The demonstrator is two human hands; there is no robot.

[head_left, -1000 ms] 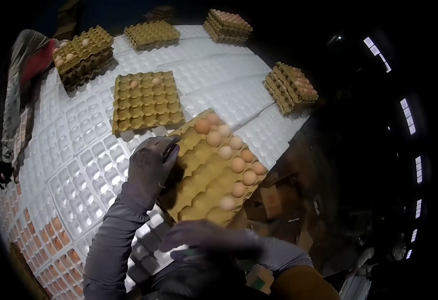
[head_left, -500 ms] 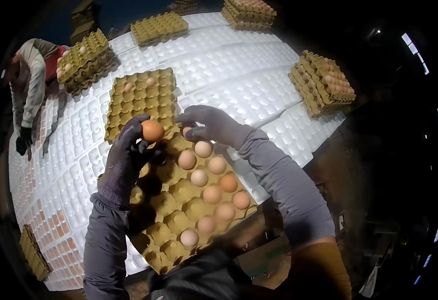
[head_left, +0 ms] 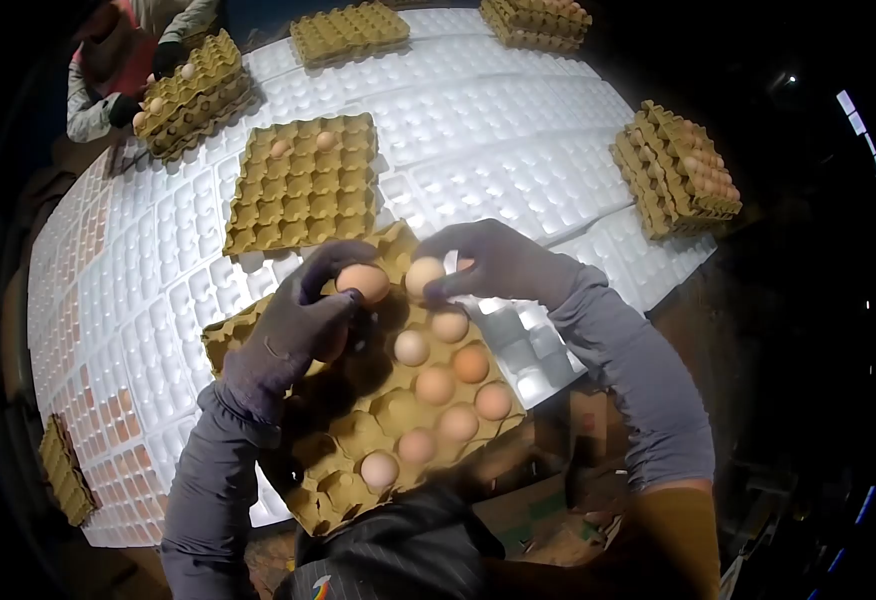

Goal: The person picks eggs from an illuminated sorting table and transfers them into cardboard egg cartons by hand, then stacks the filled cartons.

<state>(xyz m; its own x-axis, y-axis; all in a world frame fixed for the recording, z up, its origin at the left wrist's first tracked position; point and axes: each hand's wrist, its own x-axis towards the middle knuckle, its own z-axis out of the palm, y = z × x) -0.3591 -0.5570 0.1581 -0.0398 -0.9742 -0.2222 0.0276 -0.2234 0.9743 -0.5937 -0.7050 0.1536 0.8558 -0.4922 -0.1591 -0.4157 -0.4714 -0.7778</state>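
Note:
My gloved left hand (head_left: 298, 325) is closed round a brown egg (head_left: 363, 284), held above the near brown tray (head_left: 348, 440). Just to its right, my gloved right hand (head_left: 503, 262) has its thumb and fingers on a paler egg (head_left: 425, 279) at the upper part of that tray. Several eggs fill the tray's right side, among them an orange-brown one (head_left: 471, 364); cups on its left lie in shadow. Part of another reddish egg shows beneath my left hand.
A brown tray (head_left: 303, 190) with two eggs lies ahead on white moulded trays (head_left: 468, 130). Stacked egg trays (head_left: 673, 175) stand at the right, with more along the far edge. At the upper left, a co-worker's gloved hands touch another stack (head_left: 196, 100).
My right hand has moved from the tray's upper edge onto the pale egg. My left hand, still holding a brown egg, has shifted right. The co-worker's hands have moved up to the far-left stack.

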